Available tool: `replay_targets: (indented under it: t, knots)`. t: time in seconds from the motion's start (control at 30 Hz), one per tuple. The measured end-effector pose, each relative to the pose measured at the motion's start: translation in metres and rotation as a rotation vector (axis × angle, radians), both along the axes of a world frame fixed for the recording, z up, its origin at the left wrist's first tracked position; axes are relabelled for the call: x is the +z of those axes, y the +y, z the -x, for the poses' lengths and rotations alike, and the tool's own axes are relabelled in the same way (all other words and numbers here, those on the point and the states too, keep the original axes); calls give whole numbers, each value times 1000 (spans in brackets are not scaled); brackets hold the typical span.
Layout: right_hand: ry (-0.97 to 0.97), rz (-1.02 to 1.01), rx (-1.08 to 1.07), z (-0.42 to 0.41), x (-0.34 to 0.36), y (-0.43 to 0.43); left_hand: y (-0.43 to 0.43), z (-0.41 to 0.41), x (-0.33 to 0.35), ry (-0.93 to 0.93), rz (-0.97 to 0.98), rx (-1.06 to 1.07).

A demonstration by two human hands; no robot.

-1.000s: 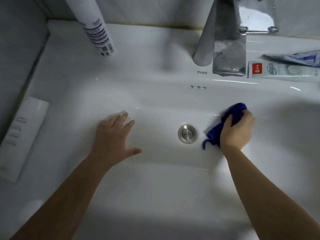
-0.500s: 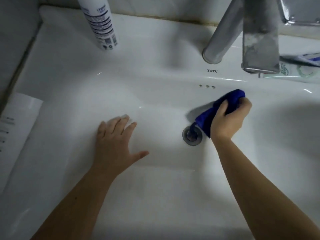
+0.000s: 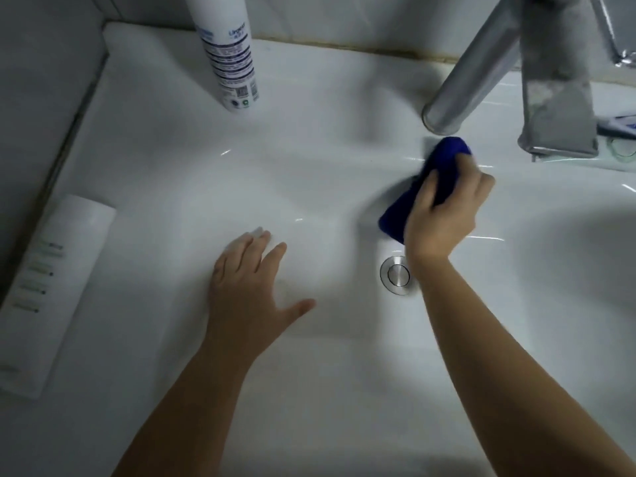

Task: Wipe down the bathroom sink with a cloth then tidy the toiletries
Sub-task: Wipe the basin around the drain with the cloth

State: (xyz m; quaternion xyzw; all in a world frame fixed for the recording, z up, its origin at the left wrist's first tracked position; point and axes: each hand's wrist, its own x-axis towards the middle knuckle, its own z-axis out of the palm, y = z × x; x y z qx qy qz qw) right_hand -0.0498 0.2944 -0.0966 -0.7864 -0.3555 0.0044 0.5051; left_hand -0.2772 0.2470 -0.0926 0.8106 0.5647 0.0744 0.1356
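A white sink (image 3: 172,187) fills the view, with a round metal drain (image 3: 397,275) in its basin. My right hand (image 3: 444,215) grips a dark blue cloth (image 3: 444,160) and presses it against the sink's back wall, just below the chrome faucet (image 3: 468,77). My left hand (image 3: 254,290) lies flat with fingers spread on the left slope of the basin. A white spray can (image 3: 229,53) stands on the back ledge. A white tube (image 3: 51,287) lies on the left ledge. Part of a toothpaste tube (image 3: 619,123) shows behind the faucet spout at the right edge.
A grey wall runs along the left of the counter and tiles along the back. The wide faucet spout (image 3: 554,98) overhangs the basin at upper right.
My right hand has swept the cloth from beside the drain up the back wall of the basin toward the faucet base. My left hand has stayed in place.
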Motion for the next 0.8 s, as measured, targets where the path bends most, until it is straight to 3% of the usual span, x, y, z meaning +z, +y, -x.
replay_targets:
  t: [0.13,0.2,0.3,0.43,0.53,0.67,0.73,0.8]
  knots:
    - [-271,69,509,82,-1,22,0,2,4,-11,16,18]
    - [-318,101,582,72,0,20,-1,3,8,-33,13,29]
    - [-234,201,394,10,-13,-15,-1,7,21,-33,-55,22]
    - [95,251,48,-12,-27,-32,0,36,44,29,-178,10]
    - [179,226,155,55,-36,-12,-6,67,52,114,-178,70]
    - [-7,356,575,110,-50,-4,-8,86,51,162,-186,90]
    - [-54,398,511,90,-55,-9,-6,86,50,153,-188,80]
    - [8,435,292,61,-58,-22,-7,86,50,136,-189,94]
